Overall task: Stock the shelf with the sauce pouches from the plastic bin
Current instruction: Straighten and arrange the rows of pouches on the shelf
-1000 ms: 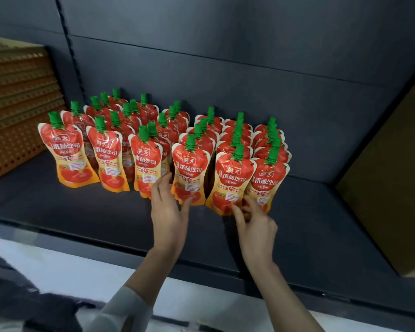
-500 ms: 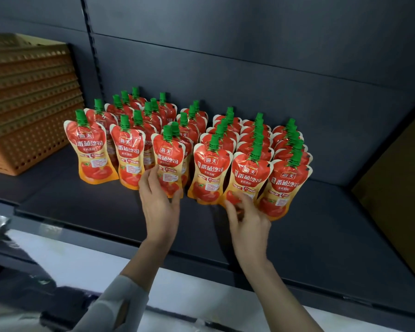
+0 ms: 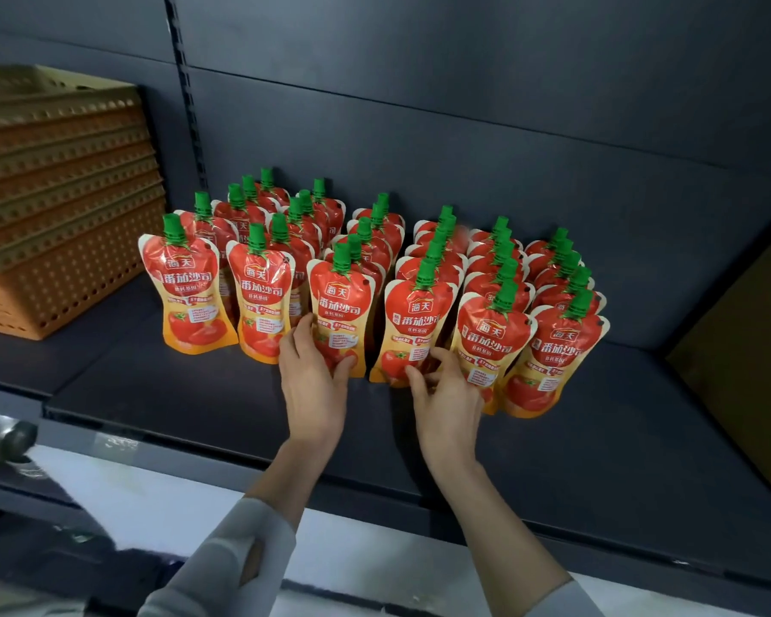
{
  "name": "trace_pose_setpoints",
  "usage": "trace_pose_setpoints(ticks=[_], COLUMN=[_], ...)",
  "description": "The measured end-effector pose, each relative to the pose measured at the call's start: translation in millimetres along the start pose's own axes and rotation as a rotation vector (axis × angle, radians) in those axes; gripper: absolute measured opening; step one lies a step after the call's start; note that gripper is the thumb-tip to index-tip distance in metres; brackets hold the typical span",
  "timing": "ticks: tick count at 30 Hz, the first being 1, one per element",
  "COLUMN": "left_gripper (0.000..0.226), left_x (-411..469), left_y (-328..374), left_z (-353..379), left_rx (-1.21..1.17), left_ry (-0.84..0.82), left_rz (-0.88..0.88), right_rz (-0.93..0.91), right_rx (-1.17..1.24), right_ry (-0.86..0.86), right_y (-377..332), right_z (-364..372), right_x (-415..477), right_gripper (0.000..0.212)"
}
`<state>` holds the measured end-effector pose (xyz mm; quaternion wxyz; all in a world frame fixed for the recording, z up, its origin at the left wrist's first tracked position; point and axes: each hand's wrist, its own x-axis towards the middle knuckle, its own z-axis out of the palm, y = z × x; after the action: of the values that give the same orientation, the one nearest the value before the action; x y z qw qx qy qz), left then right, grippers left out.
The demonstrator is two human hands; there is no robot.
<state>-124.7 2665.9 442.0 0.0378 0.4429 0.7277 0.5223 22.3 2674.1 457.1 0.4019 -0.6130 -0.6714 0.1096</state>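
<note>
Our sauce pouches stand upright in rows on the dark shelf, right of the stacked orange baskets. Our left hand curls thumb and fingers round the third front pouch from the baskets; our right hand pinches the bottom of the fourth front pouch, next along

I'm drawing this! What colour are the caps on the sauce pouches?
The caps are green; the head view shows them.
</note>
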Motion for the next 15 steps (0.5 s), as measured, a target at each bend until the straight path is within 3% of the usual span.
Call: trace_pose_setpoints(ticks=[5,11,13,15], left_gripper=[0.075,0.084,0.084,0.084], left_x=[0,6,9,11], left_y=[-1,-2,-1,0], left_z=[1,-6,-8,-9], left_rx=[-0.016,0.025,0.033,0.037], left_ry=[-0.003,-0.006,-0.004,-0.019], left_rz=[0.021,0.065,0.080,0.077], right_rz=[-0.055,-0.532,-0.593,-0.571], right_rx=[0.049,0.090,0.026,-0.070], right_ry=[0.089,0.234,0.148,-0.078], right_y=[-6,-73,-101,-125], right_z=[-4,-57,-69,-71], right_x=[-3,50,82,109], right_gripper=[0.022,0.006,0.010,0.018])
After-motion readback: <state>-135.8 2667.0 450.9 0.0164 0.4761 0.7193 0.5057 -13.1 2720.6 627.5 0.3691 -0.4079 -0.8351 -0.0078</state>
